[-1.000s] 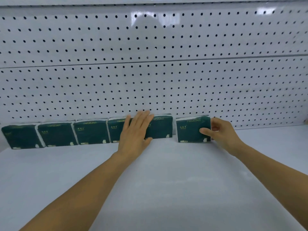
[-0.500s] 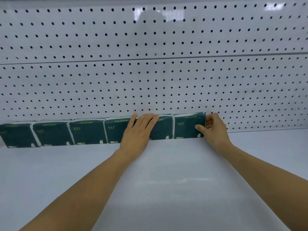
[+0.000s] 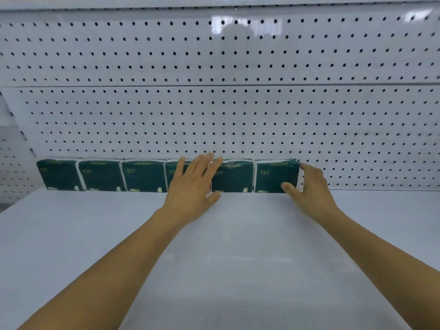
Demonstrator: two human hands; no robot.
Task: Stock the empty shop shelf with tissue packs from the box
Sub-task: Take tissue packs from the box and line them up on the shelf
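Several dark green tissue packs stand upright in a row against the back of the white shelf (image 3: 238,246). My left hand (image 3: 192,186) lies flat with straight fingers across the fronts of two packs in the middle of the row (image 3: 234,176). My right hand (image 3: 309,189) holds the rightmost pack (image 3: 273,176) at its right end, thumb on the front face and fingers round its right side. The leftmost pack (image 3: 59,175) stands near the shelf's left end. The box is not in view.
A white pegboard back panel (image 3: 238,115) rises behind the packs. The shelf board stretches bare to the right of the row (image 3: 381,210) and toward me. An upper shelf edge (image 3: 214,1) runs across the top.
My right hand has pushed the rightmost pack back against the pegboard and left into line with the row. My left hand stayed pressed on the middle packs.
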